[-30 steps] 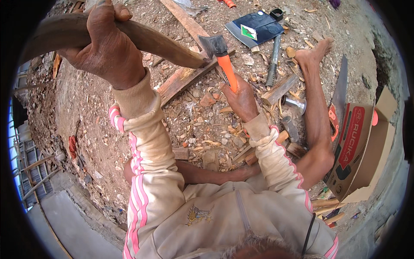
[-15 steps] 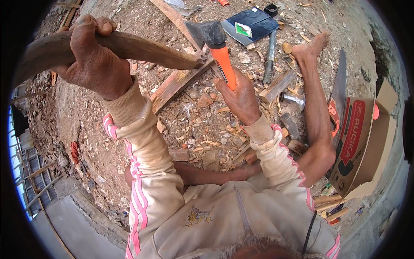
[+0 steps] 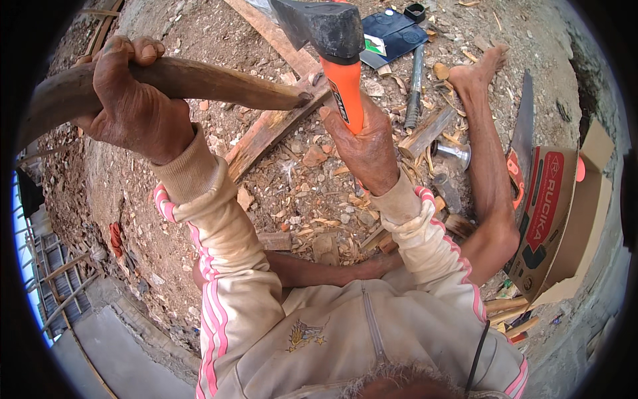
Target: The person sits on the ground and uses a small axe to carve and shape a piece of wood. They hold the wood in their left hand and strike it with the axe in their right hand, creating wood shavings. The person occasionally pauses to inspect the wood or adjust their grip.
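Fingers of my right hand (image 3: 367, 143) are closed around the orange handle (image 3: 344, 96) of a hatchet (image 3: 332, 33), its dark head raised and the edge facing left. My left hand (image 3: 138, 120) is also wrapped firmly, thumb uppermost, round a thick wooden stick (image 3: 222, 83), whose narrowed end lies over a timber (image 3: 269, 136) on the ground; whether they touch, I cannot tell. Wood chips (image 3: 325, 221) lie scattered below my hands. To the right is a short wood block (image 3: 428, 132), then a grey rod (image 3: 415, 86), with a dark blue flat piece (image 3: 397, 41) farther out. Beyond my outstretched right leg (image 3: 484, 143) sit a saw (image 3: 523, 126) and an open carton (image 3: 541, 219).
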Motion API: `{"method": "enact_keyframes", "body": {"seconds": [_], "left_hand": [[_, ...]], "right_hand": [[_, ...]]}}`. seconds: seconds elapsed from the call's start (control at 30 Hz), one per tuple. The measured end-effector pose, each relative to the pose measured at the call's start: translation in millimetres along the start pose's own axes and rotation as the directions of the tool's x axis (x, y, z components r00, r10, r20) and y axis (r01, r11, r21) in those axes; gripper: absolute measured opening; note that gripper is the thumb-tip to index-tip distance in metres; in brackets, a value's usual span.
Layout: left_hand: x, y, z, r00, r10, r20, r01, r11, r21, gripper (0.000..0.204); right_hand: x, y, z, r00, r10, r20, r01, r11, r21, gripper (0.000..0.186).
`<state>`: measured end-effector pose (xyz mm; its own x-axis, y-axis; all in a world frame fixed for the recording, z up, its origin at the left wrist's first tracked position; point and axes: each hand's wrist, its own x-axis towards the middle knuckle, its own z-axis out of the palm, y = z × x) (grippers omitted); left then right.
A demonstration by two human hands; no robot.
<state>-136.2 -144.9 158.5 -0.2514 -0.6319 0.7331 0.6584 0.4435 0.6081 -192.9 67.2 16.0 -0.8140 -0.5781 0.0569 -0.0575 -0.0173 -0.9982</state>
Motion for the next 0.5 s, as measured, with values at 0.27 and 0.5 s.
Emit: {"method": "enact_keyframes", "body": {"seconds": [0.27, 0.5], "left_hand": [[5.0, -4.0, 13.2, 0.998, 0.06, -0.01, -0.06, 0.998, -0.002, 0.034], [10.4, -10.0, 5.5, 0.995, 0.09, 0.054, -0.09, 0.996, 0.007, 0.028]], "right_hand": [[-10.6, 49.9, 4.3, 0.981, 0.167, 0.095, -0.143, 0.965, -0.221, 0.022], [-5.0, 40.0, 14.1, 0.999, -0.039, -0.002, 0.037, 0.971, -0.235, 0.022]]}}
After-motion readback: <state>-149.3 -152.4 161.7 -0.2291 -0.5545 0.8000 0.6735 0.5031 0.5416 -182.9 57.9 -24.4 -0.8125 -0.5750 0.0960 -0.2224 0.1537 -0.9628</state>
